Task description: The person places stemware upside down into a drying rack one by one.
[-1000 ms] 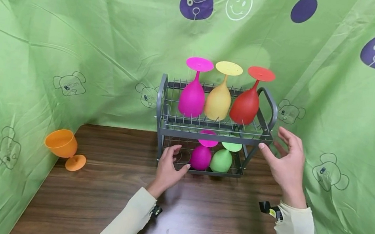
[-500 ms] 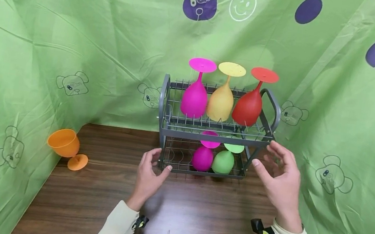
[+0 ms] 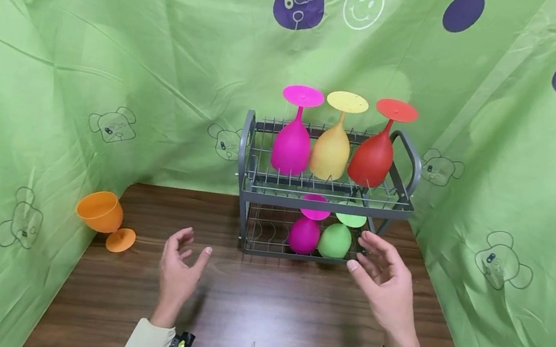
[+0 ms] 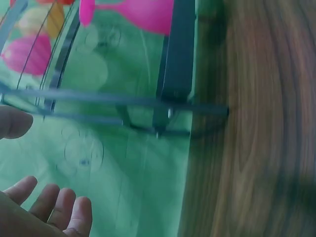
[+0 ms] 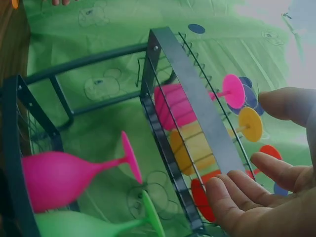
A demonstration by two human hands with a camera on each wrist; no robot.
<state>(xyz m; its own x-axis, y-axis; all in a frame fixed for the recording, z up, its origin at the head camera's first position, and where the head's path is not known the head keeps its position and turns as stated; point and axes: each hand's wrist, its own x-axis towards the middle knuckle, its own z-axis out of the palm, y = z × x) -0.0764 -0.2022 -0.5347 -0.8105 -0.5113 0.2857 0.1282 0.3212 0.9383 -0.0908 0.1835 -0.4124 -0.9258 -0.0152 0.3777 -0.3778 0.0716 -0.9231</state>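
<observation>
My left hand (image 3: 178,279) is over the table, left of the dish rack, fingers loosely bent and holding nothing. My right hand (image 3: 387,295) is in front of the rack's lower right corner, also holding nothing, its fingers apart. On the grey two-tier dish rack (image 3: 326,206), a magenta goblet (image 3: 291,149), a yellow goblet (image 3: 330,154) and a red goblet (image 3: 372,160) stand upside down on top. The red one leans. Below them, another magenta goblet (image 3: 304,236) and a green goblet (image 3: 335,241) are upside down. An orange goblet (image 3: 99,212) lies tilted on the table, far left.
Green printed cloth (image 3: 191,66) encloses the dark wooden table (image 3: 260,301) at the back and both sides. In the left wrist view, the rack's side frame (image 4: 113,98) crosses above the left fingers. The orange goblet lies close to the left cloth.
Both hands have drawn back from the rack toward the near side. The left also went left; the right came down and left. The goblets keep their places, while the view shifts slightly.
</observation>
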